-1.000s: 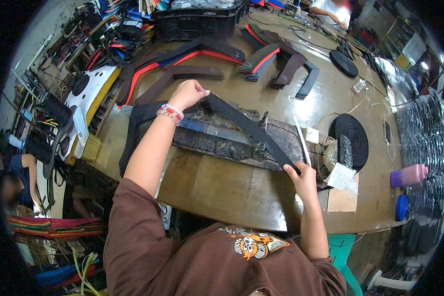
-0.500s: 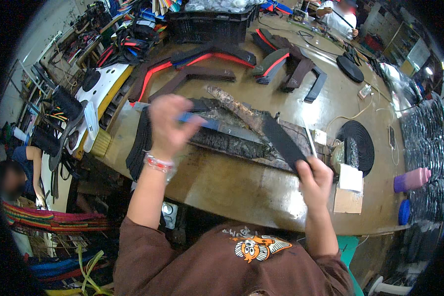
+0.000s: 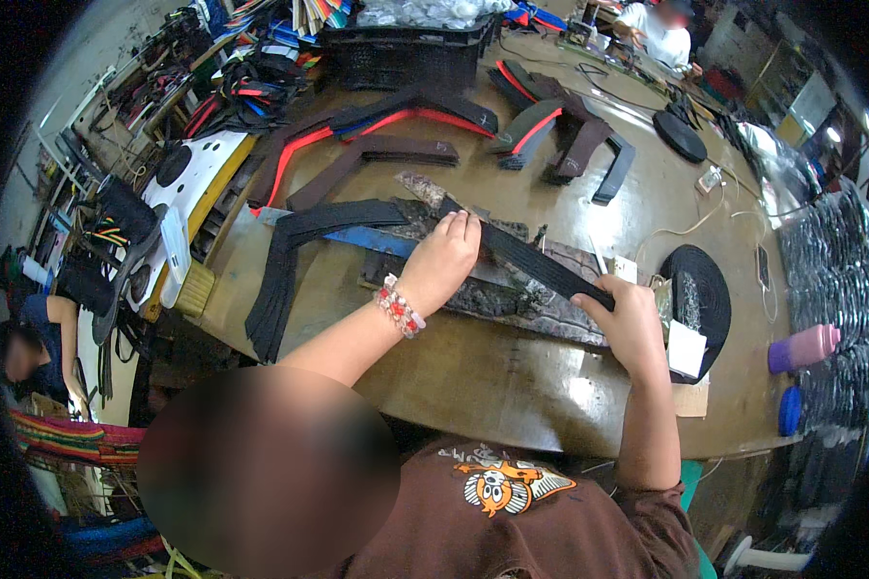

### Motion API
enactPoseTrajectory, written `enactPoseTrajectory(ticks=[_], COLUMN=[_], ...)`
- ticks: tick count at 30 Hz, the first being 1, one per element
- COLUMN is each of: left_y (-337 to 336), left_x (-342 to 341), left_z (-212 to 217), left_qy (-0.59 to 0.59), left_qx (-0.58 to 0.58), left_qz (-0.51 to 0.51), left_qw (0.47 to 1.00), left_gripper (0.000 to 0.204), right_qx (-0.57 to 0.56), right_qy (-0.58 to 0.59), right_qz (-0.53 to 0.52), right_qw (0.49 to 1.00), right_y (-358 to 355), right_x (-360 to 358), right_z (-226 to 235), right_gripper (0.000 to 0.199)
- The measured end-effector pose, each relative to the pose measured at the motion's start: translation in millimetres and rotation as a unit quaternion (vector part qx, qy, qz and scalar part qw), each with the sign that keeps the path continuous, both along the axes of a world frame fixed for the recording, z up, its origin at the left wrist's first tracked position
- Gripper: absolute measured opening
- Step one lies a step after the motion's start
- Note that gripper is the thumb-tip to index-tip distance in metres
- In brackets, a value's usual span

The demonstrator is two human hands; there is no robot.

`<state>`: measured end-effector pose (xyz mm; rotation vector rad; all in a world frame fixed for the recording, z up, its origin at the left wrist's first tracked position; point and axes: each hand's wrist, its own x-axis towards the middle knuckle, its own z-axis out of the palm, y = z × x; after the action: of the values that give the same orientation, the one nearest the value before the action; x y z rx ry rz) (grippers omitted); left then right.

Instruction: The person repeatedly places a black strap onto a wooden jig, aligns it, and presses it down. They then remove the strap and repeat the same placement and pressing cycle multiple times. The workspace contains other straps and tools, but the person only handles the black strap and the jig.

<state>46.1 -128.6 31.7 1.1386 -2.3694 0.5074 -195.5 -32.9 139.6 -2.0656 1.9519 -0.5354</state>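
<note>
A flat strip of black webbing (image 3: 543, 265) runs on a slant between my two hands, above a worn, dark-stained board (image 3: 541, 314) on the table. My left hand (image 3: 442, 259) has its fingers closed on the strip's far-left part, over a brown, scuffed bar (image 3: 417, 186). Thumb and fingers of my right hand (image 3: 632, 323) pinch the strip's near-right part. Left of the board lies a bent stack of black webbing strips (image 3: 282, 256). A blue straight-edged piece (image 3: 369, 239) shows between that stack and my left wrist.
A coil of black webbing (image 3: 714, 314) lies right of my right hand, beside a white card (image 3: 686, 349). Bent brown and red strap bundles (image 3: 386, 150) lie farther back, before a black crate (image 3: 401, 58). A pink-purple bottle (image 3: 806, 349) lies at right. Two people sit nearby.
My left hand has moved right from near the blue piece and taken hold of the webbing strip. My right hand has shifted slightly right and up, still gripping the strip, which now slants less steeply.
</note>
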Motion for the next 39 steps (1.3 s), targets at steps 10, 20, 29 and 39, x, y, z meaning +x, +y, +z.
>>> enactPoseTrajectory(ticks=[10,20,29,39], left_y=[-3,4,-1,90], left_x=[-15,-28,-14,-22], left_z=[33,49,36,41], left_qy=[-0.132,-0.058,0.081,0.391], left_qx=[0.098,0.189,0.056,0.247], left_qz=[0.101,0.126,-0.047,-0.091], left_qw=[0.981,0.972,0.994,0.882], left_gripper=[0.039,0.091,0.052,0.013], right_qx=[0.017,0.080,0.091,-0.014], right_qy=[-0.080,-0.190,-0.374,-0.233], right_qz=[-0.016,-0.060,-0.112,0.109], right_qw=[0.997,0.977,0.916,0.966], right_y=[-15,-9,23,60], right_x=[-8,-8,-40,-29], right_z=[-57,-86,-81,-85], right_gripper=[0.038,0.043,0.022,0.036])
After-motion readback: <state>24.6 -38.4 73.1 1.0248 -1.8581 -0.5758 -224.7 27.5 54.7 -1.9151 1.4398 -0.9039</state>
